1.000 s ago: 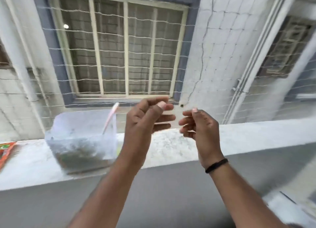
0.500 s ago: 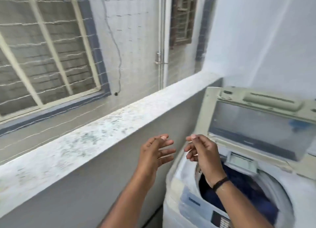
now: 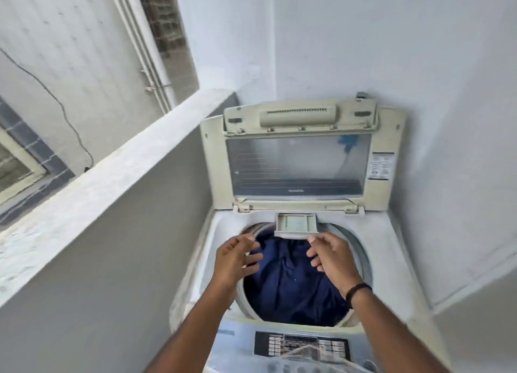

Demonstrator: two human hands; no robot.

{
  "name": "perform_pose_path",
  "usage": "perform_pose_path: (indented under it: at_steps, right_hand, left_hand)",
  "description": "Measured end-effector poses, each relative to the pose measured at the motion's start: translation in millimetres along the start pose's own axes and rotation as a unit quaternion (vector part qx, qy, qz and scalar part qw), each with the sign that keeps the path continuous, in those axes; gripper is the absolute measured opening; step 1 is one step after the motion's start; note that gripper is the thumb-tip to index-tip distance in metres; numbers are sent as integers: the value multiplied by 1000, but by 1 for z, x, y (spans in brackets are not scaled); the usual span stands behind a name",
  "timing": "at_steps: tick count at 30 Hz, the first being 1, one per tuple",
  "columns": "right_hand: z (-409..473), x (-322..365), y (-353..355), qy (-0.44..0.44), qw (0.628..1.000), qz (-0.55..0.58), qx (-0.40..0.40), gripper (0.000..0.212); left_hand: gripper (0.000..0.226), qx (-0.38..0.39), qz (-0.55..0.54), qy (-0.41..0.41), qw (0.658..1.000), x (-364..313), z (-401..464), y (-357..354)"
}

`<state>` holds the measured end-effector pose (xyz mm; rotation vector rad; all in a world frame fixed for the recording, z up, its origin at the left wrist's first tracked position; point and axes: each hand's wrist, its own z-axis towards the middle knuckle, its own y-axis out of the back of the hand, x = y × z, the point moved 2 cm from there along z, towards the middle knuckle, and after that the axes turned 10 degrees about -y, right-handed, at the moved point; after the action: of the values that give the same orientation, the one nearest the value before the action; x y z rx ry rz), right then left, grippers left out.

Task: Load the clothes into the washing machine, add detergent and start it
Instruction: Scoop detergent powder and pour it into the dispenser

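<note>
Detergent drawer (image 3: 296,225) sits pulled out over the dark clothes (image 3: 291,283); my right hand (image 3: 333,258) fingers loosely curled just below it, left hand (image 3: 233,260) spread, so I tip contents squarely in.

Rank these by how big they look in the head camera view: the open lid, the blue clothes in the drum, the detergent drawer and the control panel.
1. open lid, clearly largest.
2. blue clothes.
3. control panel; it is nearer the camera and partly cut off, so its rank is unsure.
4. detergent drawer, smallest.
</note>
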<state>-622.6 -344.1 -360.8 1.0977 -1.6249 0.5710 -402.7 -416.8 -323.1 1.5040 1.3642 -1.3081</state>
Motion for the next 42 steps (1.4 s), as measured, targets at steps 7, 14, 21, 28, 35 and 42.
perform_pose_path:
  at_steps: [7, 14, 21, 28, 35, 42]
  right_hand:
    - [31, -51, 58, -68, 996, -21, -57, 14]
    - [78, -58, 82, -31, 977, -184, -106, 7]
    - [150, -45, 65, 128, 908, -394, -59, 31]
    - [162, -59, 47, 150, 913, -373, -68, 12]
    - [164, -54, 42, 86, 940, -329, 9, 16]
    - [163, -61, 37, 127, 944, -303, -25, 14]
  left_hand:
    - [9, 9, 88, 23, 996, 39, 45, -33]
    - [23, 91, 346, -108, 927, 70, 97, -51]
    - [34, 111, 481, -154, 856, 76, 164, -62]
    - [9, 163, 452, -120, 869, 84, 178, -56]
    - [7, 102, 403, -87, 906, 89, 170, -56]
    - [13, 61, 353, -52, 932, 96, 168, -62]
